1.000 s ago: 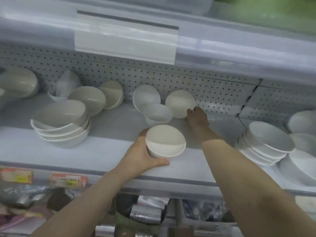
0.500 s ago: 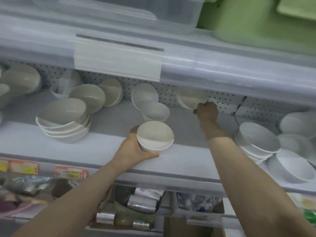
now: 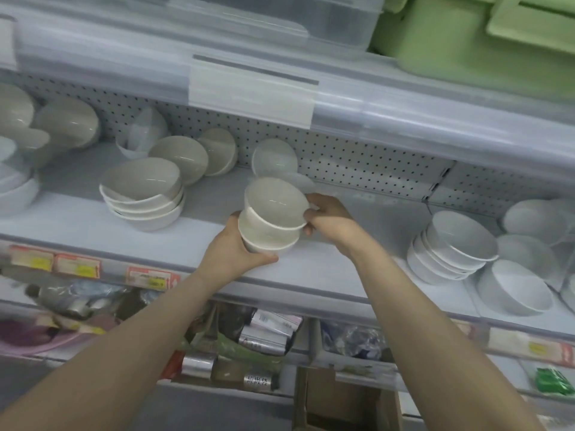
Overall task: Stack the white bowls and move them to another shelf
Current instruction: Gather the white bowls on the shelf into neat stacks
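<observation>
My left hand point(image 3: 231, 251) grips a small white bowl point(image 3: 270, 242) from below, just above the grey shelf point(image 3: 357, 272). A second white bowl point(image 3: 275, 203) sits tilted in it, and my right hand point(image 3: 329, 217) holds that bowl by its right rim. Behind them another small bowl point(image 3: 306, 183) lies on the shelf, mostly hidden, and one more point(image 3: 274, 157) leans on the pegboard back wall point(image 3: 357, 163).
A stack of wider white bowls point(image 3: 146, 197) stands to the left, with more bowls leaning behind it. Another stack point(image 3: 451, 253) and loose bowls fill the right. The upper shelf edge point(image 3: 311, 98) overhangs closely. Packaged goods lie on the shelf below.
My right hand took the bowl from the back wall and brought it forward into the bowl in my left hand. The camera view shifted right and upward.
</observation>
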Demonstrator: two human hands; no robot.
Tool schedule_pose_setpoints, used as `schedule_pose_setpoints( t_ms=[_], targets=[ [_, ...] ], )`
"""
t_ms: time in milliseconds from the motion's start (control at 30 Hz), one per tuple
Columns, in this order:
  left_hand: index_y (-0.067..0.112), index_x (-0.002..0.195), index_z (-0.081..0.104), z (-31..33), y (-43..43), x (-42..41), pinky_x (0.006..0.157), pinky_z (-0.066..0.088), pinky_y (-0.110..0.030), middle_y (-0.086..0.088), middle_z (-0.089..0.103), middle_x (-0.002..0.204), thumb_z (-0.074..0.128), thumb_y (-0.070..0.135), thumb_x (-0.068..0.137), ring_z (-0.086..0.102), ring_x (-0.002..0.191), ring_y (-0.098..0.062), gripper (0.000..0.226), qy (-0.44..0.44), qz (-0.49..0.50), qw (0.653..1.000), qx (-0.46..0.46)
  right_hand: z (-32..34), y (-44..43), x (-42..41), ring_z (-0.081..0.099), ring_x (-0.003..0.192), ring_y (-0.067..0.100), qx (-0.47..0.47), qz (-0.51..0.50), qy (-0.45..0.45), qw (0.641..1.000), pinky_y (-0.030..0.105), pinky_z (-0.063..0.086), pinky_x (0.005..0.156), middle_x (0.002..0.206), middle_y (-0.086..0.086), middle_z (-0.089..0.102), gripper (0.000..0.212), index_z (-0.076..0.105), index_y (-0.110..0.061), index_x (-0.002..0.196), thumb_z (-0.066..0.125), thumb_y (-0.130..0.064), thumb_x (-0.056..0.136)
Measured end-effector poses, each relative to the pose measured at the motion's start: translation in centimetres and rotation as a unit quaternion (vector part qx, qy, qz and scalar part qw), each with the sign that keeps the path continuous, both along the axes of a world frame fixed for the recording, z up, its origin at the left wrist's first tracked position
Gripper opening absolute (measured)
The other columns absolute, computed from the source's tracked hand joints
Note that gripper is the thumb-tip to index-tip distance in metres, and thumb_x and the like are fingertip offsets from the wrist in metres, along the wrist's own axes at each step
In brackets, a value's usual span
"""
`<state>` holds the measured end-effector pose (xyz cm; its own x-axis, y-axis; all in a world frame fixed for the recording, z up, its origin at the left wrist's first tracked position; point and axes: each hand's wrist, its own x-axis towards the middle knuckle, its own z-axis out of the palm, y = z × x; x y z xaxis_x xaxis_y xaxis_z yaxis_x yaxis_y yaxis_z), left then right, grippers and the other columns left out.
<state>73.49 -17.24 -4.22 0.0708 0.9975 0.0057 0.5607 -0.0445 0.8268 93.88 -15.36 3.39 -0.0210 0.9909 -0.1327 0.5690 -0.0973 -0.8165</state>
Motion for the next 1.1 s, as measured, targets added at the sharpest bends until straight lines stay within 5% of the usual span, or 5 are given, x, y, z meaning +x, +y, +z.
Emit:
schedule_pose_setpoints(
  t_ms=[467,733,900,1000,1100],
  targets=[
    [0.025,0.144,0.028,0.5,-0.5,-3.6,0.093,0.049,-0.036,0.002,0.059,0.129,0.090,0.047,0.059,0.056,0.119,-0.025,0.108,0.030,0.045,0.998,0.012,-1.4,1.4,-4.2,0.062,0.071,0.008,0.002,0.089,-0.104,0.991,0.023,0.043,0.062,0.066,-0.002,0.064,0.029,0.059,-0.030,0.115,0.045,-0.018,0.093],
    [0.025,0.146,0.027,0.1,-0.3,-3.8,0.094,0.044,-0.031,0.015,0.050,0.119,0.091,0.042,0.060,0.054,0.121,-0.020,0.108,0.022,0.033,0.999,0.007,-4.7,5.6,0.9,0.062,0.109,0.028,0.017,-0.185,-0.123,0.975,0.035,0.048,0.091,0.111,0.010,0.071,0.047,0.054,-0.017,0.132,0.041,-0.045,0.096],
    [0.027,0.145,0.028,-0.2,-0.3,-3.9,0.099,0.046,-0.032,0.012,0.054,0.127,0.091,0.045,0.059,0.054,0.122,-0.018,0.109,0.020,0.040,0.999,0.007,-5.4,7.3,0.5,0.060,0.080,0.023,-0.038,-0.135,-0.040,0.989,0.031,0.043,0.074,0.078,0.004,0.074,0.043,0.066,-0.010,0.093,0.036,-0.041,0.100],
    [0.027,0.146,0.027,-0.3,-0.4,-3.8,0.098,0.046,-0.031,0.012,0.054,0.126,0.091,0.047,0.059,0.054,0.122,-0.018,0.109,0.025,0.043,0.999,0.010,-5.8,7.9,0.5,0.066,0.083,0.026,-0.041,-0.147,0.038,0.988,0.036,0.052,0.082,0.065,0.000,0.069,0.032,0.064,-0.010,0.105,0.045,-0.033,0.095],
    [0.026,0.147,0.027,-0.4,-0.4,-3.8,0.098,0.045,-0.032,0.005,0.057,0.132,0.090,0.047,0.060,0.054,0.123,-0.020,0.110,0.032,0.046,0.998,0.010,-5.4,8.5,0.3,0.063,0.070,0.023,-0.058,-0.155,0.017,0.986,0.029,0.048,0.064,0.051,-0.002,0.066,0.029,0.067,-0.006,0.103,0.045,-0.019,0.089]
  ],
)
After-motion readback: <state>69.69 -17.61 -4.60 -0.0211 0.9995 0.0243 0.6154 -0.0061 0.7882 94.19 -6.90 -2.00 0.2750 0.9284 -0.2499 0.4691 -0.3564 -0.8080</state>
